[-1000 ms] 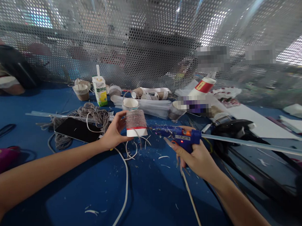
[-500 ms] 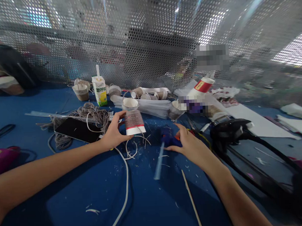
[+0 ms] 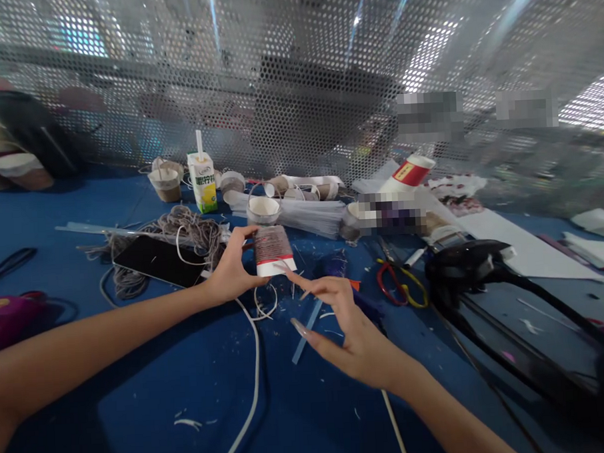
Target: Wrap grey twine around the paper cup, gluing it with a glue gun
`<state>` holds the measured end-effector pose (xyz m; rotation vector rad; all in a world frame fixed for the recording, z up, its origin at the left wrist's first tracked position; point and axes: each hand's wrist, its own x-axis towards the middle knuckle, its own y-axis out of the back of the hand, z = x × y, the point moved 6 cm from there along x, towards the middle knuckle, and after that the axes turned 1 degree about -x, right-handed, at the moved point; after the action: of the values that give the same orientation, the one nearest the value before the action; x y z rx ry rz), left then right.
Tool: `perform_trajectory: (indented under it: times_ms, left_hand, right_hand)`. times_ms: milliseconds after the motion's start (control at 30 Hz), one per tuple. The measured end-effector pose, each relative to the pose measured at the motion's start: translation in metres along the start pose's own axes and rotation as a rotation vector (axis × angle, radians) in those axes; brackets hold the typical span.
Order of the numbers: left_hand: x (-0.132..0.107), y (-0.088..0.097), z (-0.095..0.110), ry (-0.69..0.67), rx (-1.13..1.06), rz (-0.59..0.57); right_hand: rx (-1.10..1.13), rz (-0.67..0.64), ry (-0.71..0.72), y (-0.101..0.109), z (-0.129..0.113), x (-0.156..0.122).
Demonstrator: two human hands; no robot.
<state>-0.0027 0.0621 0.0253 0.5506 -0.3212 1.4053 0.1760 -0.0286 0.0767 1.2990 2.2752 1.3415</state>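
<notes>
My left hand (image 3: 234,266) is closed around the side of a paper cup (image 3: 273,244). Grey-brown yarn covers its upper part, with a red stripe and a white band below. My right hand (image 3: 339,325) reaches up from the right, its index fingertip at the cup's white band and its thumb held apart. Just behind it on the table lies a blue glue gun (image 3: 335,262), partly hidden by the hand. A clear glue stick (image 3: 307,333) shows below the right fingers. Beneath the cup lies a loop of thin white cord (image 3: 265,301).
Scissors (image 3: 397,282) with red and yellow handles and a black stand-like object (image 3: 463,259) are at right. A phone (image 3: 153,261) lies beside tangled yarn (image 3: 186,228) at left. A drink carton (image 3: 203,184), clear sticks (image 3: 312,219) and a handled cup (image 3: 264,209) stand behind.
My right hand has come away from the glue gun and moved left, a finger now at the cup. The gun stays on the table. My left hand keeps the cup almost in place.
</notes>
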Motion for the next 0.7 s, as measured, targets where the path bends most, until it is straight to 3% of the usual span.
perform_trajectory:
  times_ms: [200, 333, 433, 533, 600, 700]
  left_hand:
    - [-0.001, -0.001, 0.000, -0.001, -0.072, -0.026]
    - [-0.001, -0.001, -0.001, -0.030, -0.115, -0.032]
    - [-0.002, -0.001, -0.004, -0.030, -0.143, -0.035]
    - [-0.002, -0.001, -0.006, -0.016, -0.154, -0.030]
    - [-0.001, -0.001, -0.006, -0.011, -0.154, -0.028]
    - [-0.001, -0.002, -0.004, -0.001, -0.157, -0.034]
  right_hand:
    - [0.124, 0.086, -0.144, 0.016, 0.020, 0.002]
    - [0.073, 0.227, -0.173, 0.030, 0.038, 0.002]
    - [0.038, 0.378, -0.286, 0.041, 0.055, -0.001]
    - [0.046, 0.529, -0.288, 0.049, 0.053, -0.007]
    - [0.130, 0.480, -0.174, 0.043, 0.040, -0.006]
    - [0.123, 0.297, 0.006, 0.027, 0.016, -0.004]
